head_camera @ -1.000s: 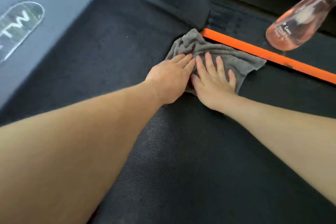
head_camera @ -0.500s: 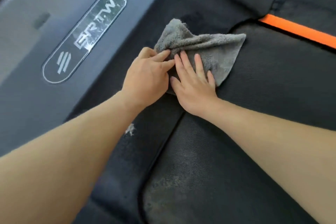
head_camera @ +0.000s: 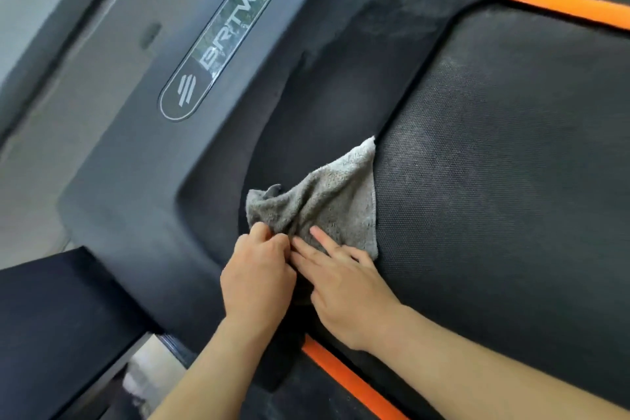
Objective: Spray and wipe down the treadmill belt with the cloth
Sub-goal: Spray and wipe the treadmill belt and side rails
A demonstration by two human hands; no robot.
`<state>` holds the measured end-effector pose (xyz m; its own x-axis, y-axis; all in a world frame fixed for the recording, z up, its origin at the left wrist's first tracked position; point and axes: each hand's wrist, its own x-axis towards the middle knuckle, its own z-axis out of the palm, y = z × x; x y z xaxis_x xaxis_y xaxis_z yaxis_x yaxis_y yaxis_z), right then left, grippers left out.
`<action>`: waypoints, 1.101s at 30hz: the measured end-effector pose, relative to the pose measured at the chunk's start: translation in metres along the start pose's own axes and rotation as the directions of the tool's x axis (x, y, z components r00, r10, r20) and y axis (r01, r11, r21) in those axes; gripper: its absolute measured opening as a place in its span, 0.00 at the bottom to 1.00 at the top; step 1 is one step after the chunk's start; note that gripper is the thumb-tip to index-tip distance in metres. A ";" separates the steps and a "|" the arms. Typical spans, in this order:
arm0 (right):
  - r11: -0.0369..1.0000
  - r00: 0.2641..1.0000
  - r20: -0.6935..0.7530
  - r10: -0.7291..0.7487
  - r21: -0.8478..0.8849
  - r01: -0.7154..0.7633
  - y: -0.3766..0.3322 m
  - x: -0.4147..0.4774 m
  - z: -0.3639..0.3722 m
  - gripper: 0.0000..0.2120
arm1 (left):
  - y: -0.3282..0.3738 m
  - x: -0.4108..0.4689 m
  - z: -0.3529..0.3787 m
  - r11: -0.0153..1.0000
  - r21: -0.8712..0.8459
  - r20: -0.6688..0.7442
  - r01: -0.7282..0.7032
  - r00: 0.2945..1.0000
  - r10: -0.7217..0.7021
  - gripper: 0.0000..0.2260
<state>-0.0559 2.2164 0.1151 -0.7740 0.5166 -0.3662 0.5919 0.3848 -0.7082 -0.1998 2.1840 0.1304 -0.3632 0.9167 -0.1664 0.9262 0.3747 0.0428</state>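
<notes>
A grey cloth (head_camera: 327, 198) lies crumpled at the left edge of the black textured treadmill belt (head_camera: 494, 164), partly over the dark plastic surround. My left hand (head_camera: 257, 278) has its fingers curled and pinches the cloth's near left edge. Right beside it, my right hand (head_camera: 344, 280) presses flat on the cloth's near part with straight fingers. The two hands touch each other. The spray bottle is out of view.
Orange side strips run along the belt at the top right (head_camera: 572, 7) and at the bottom (head_camera: 347, 382). A grey motor cover with an oval BRTW logo plate (head_camera: 218, 48) lies to the left. A dark flat block (head_camera: 58, 327) sits at the lower left.
Both hands and the cloth have slid along the belt's front edge from one orange strip to the other. The view swung with them, and the pink spray bottle left the picture.
</notes>
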 end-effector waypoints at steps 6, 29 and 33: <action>0.968 0.996 0.027 0.080 0.238 -0.084 -0.023 -0.049 0.037 0.26 | 0.007 -0.046 -0.013 0.928 0.207 0.228 -0.311 0.937 0.264 0.09; 0.909 0.973 -0.177 0.147 -0.363 -0.204 0.057 -0.141 0.019 0.28 | 0.056 -0.113 0.024 0.944 0.151 0.287 -0.293 0.927 0.242 0.32; 0.851 0.940 -0.262 0.220 -0.418 -0.316 0.065 -0.109 0.017 0.30 | 0.070 -0.114 0.051 0.958 0.124 0.333 -0.259 0.920 0.205 0.32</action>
<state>0.0634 2.1716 0.0987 -0.5378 0.7708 -0.3416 0.8430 0.4842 -0.2344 -0.0885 2.0986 0.1019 -0.1100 0.8743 -0.4728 0.9938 0.1043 -0.0384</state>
